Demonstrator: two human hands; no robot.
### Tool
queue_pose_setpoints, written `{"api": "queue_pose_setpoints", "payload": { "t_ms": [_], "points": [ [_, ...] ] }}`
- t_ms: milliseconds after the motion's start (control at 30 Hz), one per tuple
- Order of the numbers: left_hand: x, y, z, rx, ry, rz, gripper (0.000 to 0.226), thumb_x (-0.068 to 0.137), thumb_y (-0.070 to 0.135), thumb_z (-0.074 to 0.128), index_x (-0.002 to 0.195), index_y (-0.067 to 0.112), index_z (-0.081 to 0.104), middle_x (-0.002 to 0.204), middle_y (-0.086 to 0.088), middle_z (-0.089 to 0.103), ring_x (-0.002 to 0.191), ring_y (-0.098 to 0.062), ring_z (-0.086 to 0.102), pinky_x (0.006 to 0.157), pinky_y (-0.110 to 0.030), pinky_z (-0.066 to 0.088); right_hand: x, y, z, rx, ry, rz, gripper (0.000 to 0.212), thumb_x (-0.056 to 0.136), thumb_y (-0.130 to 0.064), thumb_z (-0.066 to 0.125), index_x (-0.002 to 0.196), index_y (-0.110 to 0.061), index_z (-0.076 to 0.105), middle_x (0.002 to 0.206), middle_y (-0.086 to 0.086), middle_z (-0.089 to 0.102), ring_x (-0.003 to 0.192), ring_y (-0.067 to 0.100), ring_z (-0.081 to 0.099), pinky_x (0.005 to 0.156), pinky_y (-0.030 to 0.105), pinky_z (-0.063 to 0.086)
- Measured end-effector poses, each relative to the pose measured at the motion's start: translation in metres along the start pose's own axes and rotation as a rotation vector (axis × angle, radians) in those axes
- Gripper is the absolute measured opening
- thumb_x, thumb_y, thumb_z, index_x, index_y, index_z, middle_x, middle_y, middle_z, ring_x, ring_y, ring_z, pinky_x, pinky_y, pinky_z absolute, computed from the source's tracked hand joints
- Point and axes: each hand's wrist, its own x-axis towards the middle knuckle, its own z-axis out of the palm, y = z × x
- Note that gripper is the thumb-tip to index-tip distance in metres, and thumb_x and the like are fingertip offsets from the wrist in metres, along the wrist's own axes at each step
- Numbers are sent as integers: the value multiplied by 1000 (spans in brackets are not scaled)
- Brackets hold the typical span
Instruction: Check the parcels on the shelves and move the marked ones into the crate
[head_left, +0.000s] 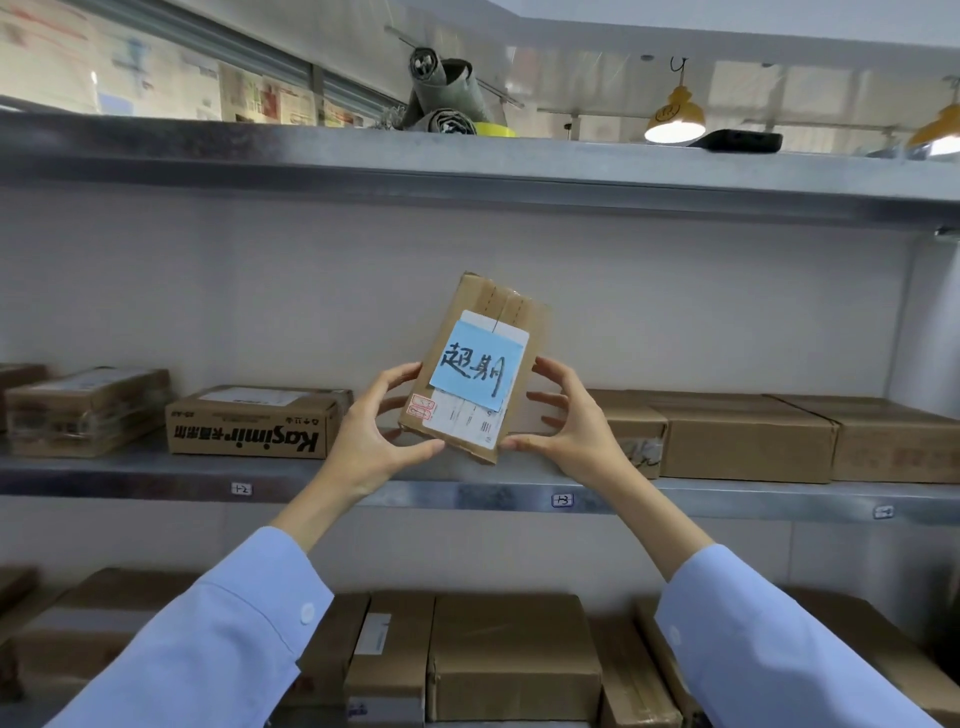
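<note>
Head view: left hand (371, 431) and right hand (563, 423) clamp the blue-noted cardboard parcel (470, 374) between them, above the shelf edge (467, 493).

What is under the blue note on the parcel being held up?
A white shipping label on the parcel: its top edge and lower part show around the blue note. The label's middle is covered, so its print there is hidden.

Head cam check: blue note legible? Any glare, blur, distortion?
Head view: blue note on the parcel is sharp and legible; wide-angle lens bows the upper shelf edge; the hanging lamp is blown out; posters at upper left are blurred; lighting even, shadows soft.
</note>
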Motion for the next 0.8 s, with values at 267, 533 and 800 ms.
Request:
{"api": "queue_pose_setpoints", "payload": {
  "t_ms": [267,533,800],
  "points": [
    [-4,-1,20,59,110,37,82,68,22,88,136,36,44,135,15,55,124,-9,51,101,-41,49,-6,-6,2,-13,-153,-32,129,57,-39,88,153,-43,2,160,-22,14,131,4,40,109,44,42],
    [-9,5,30,73,110,9,82,72,22,85,139,32,39,137,25,46,129,-4,44,108,-42,42,-8,-2,12,24,-71,-75,117,69,-24,89,155,-34,9,156,-23,23,133,1,38,111,43,41],
    [-35,8,40,115,102,-14,89,73,22,82,147,24,32,146,11,44,136,-11,41,108,-44,44,-27,16,15,92,-90,-76,111,71,-29,88,155,-29,16,144,-38,33,139,-2,36,112,39,40]
  ]
}}
